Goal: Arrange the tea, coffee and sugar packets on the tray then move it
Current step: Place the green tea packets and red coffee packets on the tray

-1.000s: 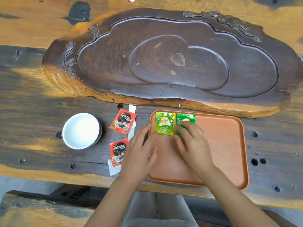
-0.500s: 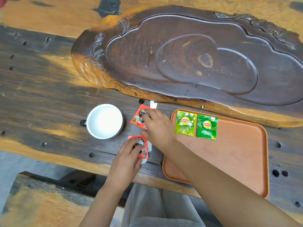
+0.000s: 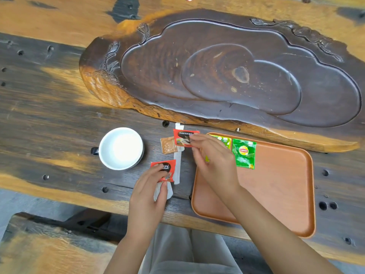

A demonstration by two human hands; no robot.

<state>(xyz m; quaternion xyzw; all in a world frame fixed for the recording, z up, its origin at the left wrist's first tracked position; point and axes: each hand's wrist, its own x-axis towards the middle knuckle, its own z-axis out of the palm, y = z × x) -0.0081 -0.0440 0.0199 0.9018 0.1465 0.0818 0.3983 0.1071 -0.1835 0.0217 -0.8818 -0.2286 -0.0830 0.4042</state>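
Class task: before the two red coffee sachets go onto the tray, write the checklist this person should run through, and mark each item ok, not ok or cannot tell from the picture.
1. Right hand has the upper Nescafé sachet pinched: ok.
2. Left hand has the lower Nescafé sachet gripped: ok.
3. Orange tray has bare room beside the green Lipton tea packet: ok.
4. Second tea packet lies straight: cannot tell, the hand hides it.
5. Sugar packets on the tray: not ok; the brown packet and white stick lie on the table.
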